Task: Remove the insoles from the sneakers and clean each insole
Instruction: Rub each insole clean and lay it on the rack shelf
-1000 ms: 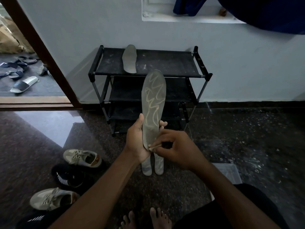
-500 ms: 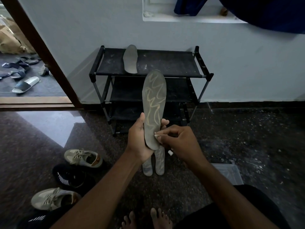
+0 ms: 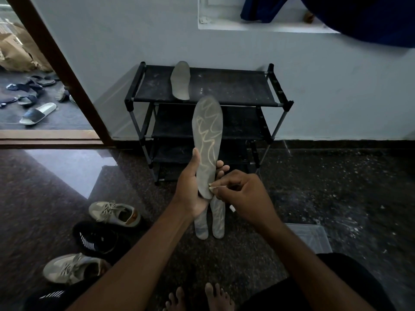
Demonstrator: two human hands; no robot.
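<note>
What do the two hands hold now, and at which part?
The left hand grips the insole near its lower end. The right hand pinches a small white item against it.

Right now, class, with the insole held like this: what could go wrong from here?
The left hand holds the insole only at its lower end; the free length may flex under rubbing.
The right hand pinches a small white piece; it could slip.
Dirt may fall onto the two floor insoles below.
</note>
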